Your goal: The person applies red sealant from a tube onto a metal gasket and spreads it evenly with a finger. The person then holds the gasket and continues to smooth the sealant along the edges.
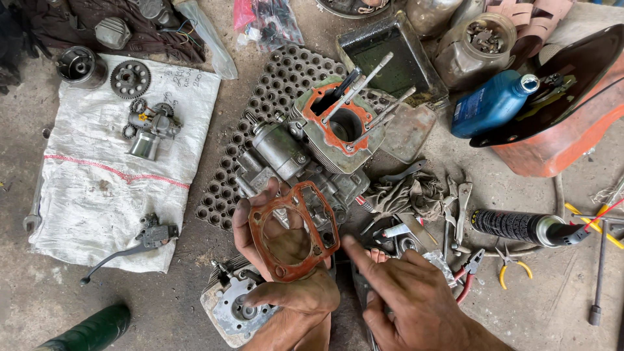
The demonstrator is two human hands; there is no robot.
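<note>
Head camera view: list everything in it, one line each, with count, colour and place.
gasket: 1, orange-red, held in left hand
engine block: 1, grey with orange top face, centre on perforated mat
perforated mat: 1, grey, under engine
cylinder head: 1, silver, bottom centre
white sack: 1, left on floor
sprocket: 1, dark, on sack
carburettor: 1, silver, on sack
brake lever: 1, black, sack's lower edge
oil bottle: 1, blue, upper right
fuel tank: 1, orange-red, right
spray can: 1, black, right
pliers: 1, yellow handles, right
left hand: holds gasket
right hand: forefinger pointing at gasket
</note>
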